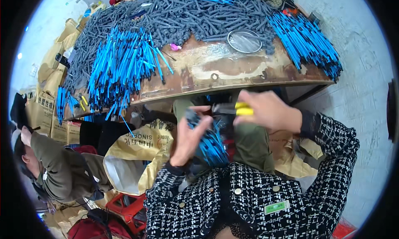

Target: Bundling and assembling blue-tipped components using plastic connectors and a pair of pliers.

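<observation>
My right hand point(270, 112) is closed around a hand tool with yellow grips point(244, 111), perhaps pliers or snips. Its metal end points toward my left hand, and motion smears it. A small dark grey piece point(191, 115) sits between the thumb and fingers of my left hand point(189, 139), over my lap. The exact shape of that piece cannot be made out. Just beside this hand, a bundle of blue rods with black ends point(213, 147) lies between my knees. Both hands are below the table's front edge.
On the wooden table point(195, 72) lie a heap of grey ridged pieces point(199, 16), blue rods at left point(118, 66) and right point(305, 41), and a round mesh strainer point(245, 41). A yellow sack point(139, 156) stands left of me. Another person point(62, 164) sits farther left.
</observation>
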A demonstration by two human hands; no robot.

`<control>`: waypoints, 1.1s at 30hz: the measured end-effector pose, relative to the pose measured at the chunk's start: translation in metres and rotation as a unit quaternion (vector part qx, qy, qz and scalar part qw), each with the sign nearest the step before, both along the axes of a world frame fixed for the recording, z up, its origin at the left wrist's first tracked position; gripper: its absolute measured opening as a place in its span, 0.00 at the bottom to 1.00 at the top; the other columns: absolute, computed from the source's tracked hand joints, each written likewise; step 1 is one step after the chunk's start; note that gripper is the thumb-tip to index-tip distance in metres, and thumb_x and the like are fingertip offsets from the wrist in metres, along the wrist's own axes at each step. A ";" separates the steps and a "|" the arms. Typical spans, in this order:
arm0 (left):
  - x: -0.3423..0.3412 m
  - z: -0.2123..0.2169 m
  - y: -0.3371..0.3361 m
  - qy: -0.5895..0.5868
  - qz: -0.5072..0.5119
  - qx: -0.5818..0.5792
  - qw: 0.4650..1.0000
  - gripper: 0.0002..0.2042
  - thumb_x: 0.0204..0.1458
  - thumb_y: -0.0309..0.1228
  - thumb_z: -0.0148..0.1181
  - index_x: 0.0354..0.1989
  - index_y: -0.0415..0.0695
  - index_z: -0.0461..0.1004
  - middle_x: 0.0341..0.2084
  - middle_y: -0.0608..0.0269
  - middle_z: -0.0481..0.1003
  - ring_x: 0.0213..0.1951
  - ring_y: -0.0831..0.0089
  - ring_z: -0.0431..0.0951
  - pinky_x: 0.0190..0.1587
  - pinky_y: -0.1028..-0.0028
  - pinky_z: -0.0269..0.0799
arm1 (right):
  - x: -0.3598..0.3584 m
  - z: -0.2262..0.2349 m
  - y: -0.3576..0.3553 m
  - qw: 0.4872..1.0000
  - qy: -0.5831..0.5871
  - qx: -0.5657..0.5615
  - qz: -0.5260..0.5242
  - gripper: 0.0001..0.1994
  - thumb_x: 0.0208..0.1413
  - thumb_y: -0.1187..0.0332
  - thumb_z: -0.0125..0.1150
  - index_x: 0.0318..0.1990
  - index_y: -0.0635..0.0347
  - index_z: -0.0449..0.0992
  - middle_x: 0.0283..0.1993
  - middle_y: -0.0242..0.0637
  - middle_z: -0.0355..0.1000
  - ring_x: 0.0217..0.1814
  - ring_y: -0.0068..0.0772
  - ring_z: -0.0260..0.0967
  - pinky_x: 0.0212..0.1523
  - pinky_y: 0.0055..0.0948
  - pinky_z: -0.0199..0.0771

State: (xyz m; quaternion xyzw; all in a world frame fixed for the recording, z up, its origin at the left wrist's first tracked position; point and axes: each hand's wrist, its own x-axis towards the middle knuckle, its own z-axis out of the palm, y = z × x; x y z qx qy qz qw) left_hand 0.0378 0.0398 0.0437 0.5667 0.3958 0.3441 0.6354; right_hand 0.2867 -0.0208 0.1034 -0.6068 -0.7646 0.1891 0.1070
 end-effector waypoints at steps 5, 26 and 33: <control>-0.075 0.050 0.053 -0.199 0.090 0.051 0.975 0.16 0.60 0.38 0.60 0.50 0.41 0.69 0.27 0.69 0.73 0.33 0.78 0.72 0.40 0.77 0.69 | 0.085 -0.041 0.033 0.988 -0.107 0.050 -0.097 0.26 0.52 0.46 0.64 0.48 0.58 0.69 0.46 0.48 0.73 0.47 0.52 0.72 0.45 0.43 0.73; -0.031 -0.071 -0.018 -0.082 0.142 0.036 0.986 0.18 0.59 0.37 0.60 0.53 0.40 0.72 0.44 0.64 0.77 0.45 0.72 0.76 0.52 0.69 0.70 | -0.076 0.002 -0.018 0.729 0.680 0.079 -0.010 0.27 0.36 0.71 0.80 0.45 0.63 0.74 0.44 0.33 0.75 0.46 0.29 0.73 0.49 0.30 0.72; -0.064 -0.025 -0.042 -0.092 -0.209 -0.243 0.943 0.18 0.54 0.28 0.64 0.52 0.41 0.71 0.41 0.70 0.75 0.44 0.79 0.73 0.49 0.76 0.69 | -0.102 -0.083 -0.063 0.759 0.619 -0.179 -0.094 0.22 0.43 0.74 0.76 0.46 0.64 0.74 0.41 0.32 0.74 0.46 0.24 0.71 0.48 0.27 0.70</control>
